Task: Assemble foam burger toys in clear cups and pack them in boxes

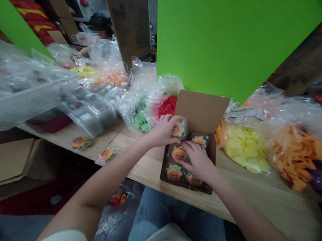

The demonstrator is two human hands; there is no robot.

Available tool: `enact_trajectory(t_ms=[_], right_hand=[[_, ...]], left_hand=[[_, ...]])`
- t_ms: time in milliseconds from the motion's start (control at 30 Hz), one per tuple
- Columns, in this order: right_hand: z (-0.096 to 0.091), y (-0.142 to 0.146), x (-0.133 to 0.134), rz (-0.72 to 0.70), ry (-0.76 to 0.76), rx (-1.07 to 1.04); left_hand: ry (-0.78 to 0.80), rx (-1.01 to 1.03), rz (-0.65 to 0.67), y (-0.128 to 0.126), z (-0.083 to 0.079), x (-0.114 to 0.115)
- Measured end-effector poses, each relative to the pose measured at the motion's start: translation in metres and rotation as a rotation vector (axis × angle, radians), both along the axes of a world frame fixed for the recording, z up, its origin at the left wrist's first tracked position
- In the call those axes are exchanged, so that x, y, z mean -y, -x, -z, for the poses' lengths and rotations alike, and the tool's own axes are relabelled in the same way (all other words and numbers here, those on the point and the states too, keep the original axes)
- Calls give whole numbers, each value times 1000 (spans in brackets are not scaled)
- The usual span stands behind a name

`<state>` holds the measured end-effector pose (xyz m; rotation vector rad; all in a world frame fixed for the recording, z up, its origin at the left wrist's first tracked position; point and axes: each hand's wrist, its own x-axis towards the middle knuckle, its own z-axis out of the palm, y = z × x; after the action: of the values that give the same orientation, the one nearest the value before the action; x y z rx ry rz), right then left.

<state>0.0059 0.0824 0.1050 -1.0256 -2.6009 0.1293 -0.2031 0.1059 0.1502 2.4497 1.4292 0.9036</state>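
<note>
Your left hand [163, 130] pinches a clear container [180, 129] at the far-left corner of the cardboard box [201, 109], right on the near edge of the desk [229, 188]; your right hand [199, 160] touches a packed container [178, 154] inside, grip or not, can't tell!

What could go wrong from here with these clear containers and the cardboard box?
The clear plastic container in the left hand might slip or catch on the rim of the cardboard box. The right hand, over the packed containers, might press one askew. The burger-design packs near the front edge of the wooden table might get knocked off.
</note>
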Motion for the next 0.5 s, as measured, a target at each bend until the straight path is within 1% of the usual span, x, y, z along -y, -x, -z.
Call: enact_trajectory(t_ms=[67,100,133,200,333,400,433,467,500], right_hand=[[2,-2,4,13,-35,-5],[2,-3,5,15,-44,-13],[2,-4,7,13,-48,-21],[2,-6,8,1,-46,-43],[1,-8,4,-10,-21,-65],[2,-6,1,4,6,-66],[2,-4,0,7,20,-65],[2,-3,-1,8,29,-63],[1,-3,-3,1,36,-59]], left_hand=[[-31,-260,53,-19,4,-19],[-26,-342,68,-23,7,-23],[-18,-391,74,-24,10,-25],[1,-418,73,-20,13,-25],[95,-409,154,-10,9,-26],[111,-319,162,-2,5,-29],[97,-243,138,5,5,-29],[67,-158,87,17,5,-26],[26,-79,2,33,6,-21]])
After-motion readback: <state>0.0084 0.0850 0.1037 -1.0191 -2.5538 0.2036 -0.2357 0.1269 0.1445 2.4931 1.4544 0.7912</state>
